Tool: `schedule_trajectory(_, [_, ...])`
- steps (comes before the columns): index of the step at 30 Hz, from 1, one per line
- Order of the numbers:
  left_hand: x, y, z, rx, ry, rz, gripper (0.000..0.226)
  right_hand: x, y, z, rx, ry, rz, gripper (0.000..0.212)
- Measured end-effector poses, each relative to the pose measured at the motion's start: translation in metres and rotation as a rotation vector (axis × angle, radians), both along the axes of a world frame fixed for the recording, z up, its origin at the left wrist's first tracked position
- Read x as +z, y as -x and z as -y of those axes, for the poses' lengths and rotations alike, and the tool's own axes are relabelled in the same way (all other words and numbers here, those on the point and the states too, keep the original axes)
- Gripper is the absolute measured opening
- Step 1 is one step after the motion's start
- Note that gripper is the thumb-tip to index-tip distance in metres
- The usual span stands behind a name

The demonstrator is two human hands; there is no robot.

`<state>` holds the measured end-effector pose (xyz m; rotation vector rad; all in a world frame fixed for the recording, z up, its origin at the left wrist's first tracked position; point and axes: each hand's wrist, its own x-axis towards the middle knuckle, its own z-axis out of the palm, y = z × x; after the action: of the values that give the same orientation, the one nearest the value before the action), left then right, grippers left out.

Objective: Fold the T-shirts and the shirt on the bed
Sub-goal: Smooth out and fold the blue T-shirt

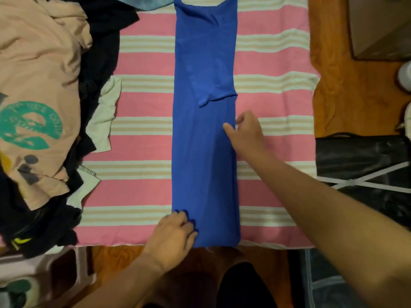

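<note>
Head view
- Garment in hand: blue T-shirt [204, 130], lying flat along the middle of the bed, folded lengthwise into a narrow strip; a sleeve is turned in on top at about mid-length.
- Left hand [173, 232]: at the near left corner of the strip, fingers curled into the hem, pinching the fabric.
- Right hand [246, 132]: on the right edge of the strip near mid-length; fingers bent at the fabric edge. Whether it pinches the cloth or only presses on it cannot be told.
- Progress, this garment: judged partly done. Both sides appear turned in; the crosswise folds are not yet made.
- Progress, whole task: judged early. No finished folded stack is visible.
- Remaining work: heap of unfolded clothes [55, 130] on the left side of the bed. It contains a peach T-shirt with green print [33, 85], dark garments [97, 52] and a white garment [104, 116]. Which item is the shirt cannot be told.
- Surface: bed cover [144, 147] with pink, white and beige stripes, laid flat; the strip lies across the stripes.
- Bed frame: wooden edge [347, 96] visible at right and along the near side.
- Room, right side: black plastic-wrapped bundle with white cord [360, 165] beside the bed; a box-like object [378, 25] at the far right corner.
- Room, far edge: pale blue fabric [144, 2], partly cut off by the frame.
</note>
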<state>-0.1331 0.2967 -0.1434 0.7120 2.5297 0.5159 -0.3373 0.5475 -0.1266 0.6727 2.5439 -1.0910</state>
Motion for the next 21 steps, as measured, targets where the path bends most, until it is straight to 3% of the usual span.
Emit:
schedule_trajectory(3, [-0.001, 0.007, 0.003, 0.753, 0.014, 0.213, 0.022, -0.007, -0.103, 0.010, -0.041, -0.011, 0.165, 0.043])
schedule_trajectory(5, [-0.011, 0.010, 0.010, 1.031, -0.003, 0.479, 0.025, -0.016, -0.164, 0.015, -0.043, -0.066, 0.293, 0.042])
schedule_trajectory(9, [-0.029, 0.002, 0.017, 0.989, 0.066, 0.656, 0.038, -0.020, -0.223, 0.025, -0.025, -0.050, 0.383, 0.026])
schedule_trajectory(12, [-0.002, 0.001, 0.010, 0.988, -0.095, 0.801, 0.020, -0.006, -0.230, 0.030, -0.151, 0.074, 0.359, 0.015])
schedule_trajectory(14, [0.005, -0.009, 0.013, 1.060, -0.155, 0.884, 0.010, 0.005, -0.240, 0.034, -0.181, 0.159, 0.416, 0.007])
schedule_trajectory(18, [0.023, -0.026, 0.017, 1.237, -0.134, 0.955, 0.018, 0.021, -0.260, 0.037, -0.287, 0.230, 0.552, 0.013])
schedule_trajectory(21, [0.049, 0.002, 0.010, 1.401, -0.314, 1.063, 0.014, 0.045, -0.232, 0.032, -0.459, 0.400, 0.577, 0.008])
